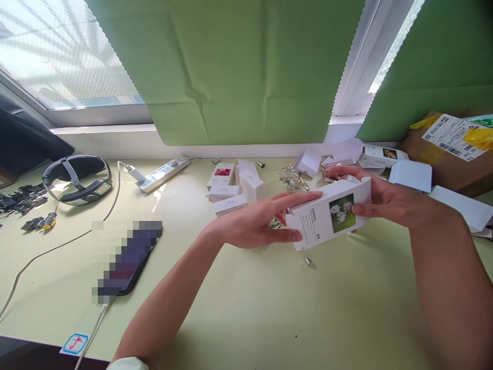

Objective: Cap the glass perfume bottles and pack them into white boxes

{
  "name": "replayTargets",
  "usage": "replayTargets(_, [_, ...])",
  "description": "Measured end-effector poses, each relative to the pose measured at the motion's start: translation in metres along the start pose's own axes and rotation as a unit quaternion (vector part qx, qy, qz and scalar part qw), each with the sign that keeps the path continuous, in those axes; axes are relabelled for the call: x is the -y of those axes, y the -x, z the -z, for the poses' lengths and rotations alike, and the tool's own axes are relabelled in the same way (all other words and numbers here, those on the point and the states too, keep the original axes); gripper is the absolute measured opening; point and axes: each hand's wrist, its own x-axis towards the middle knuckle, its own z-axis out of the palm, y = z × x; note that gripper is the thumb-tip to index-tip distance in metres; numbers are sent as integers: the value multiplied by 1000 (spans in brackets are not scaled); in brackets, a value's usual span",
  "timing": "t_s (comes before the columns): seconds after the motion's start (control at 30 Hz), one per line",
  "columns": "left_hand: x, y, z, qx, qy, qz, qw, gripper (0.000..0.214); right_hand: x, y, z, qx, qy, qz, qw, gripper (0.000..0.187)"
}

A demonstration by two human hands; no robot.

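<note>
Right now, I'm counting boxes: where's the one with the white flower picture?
In the head view, the box is right of centre, held by the left hand and right hand, near a small metal cylinder.

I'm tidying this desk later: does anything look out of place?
Possibly one small silver metal cylinder: it lies loose on the pale yellow-green tabletop, near the held white cardboard box, apart from two similar metal cylinders at the back.

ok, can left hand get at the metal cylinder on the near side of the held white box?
Probably yes: the metal cylinder lies uncovered near the left hand, though that hand would need to release the white box.
</note>
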Motion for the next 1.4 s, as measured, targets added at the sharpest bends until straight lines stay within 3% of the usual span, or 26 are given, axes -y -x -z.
replayTargets(0.2, [0,-1,-8,65,3,-7,998,80,1,1,2,84,5,-32,996,75])
replayTargets(0.47, [0,-2,-13,63,-24,-27,997,83,0,-1,2,124,3,-37,992,76])
replayTargets(0.83, [-2,-2,-14,67,-41,-27,997,82,2,-1,0,106,2,-43,993,73])
replayTargets(1.4, [-2,-5,-17,80,3,-13,997,86,1,3,2,78,-9,-58,995,85])
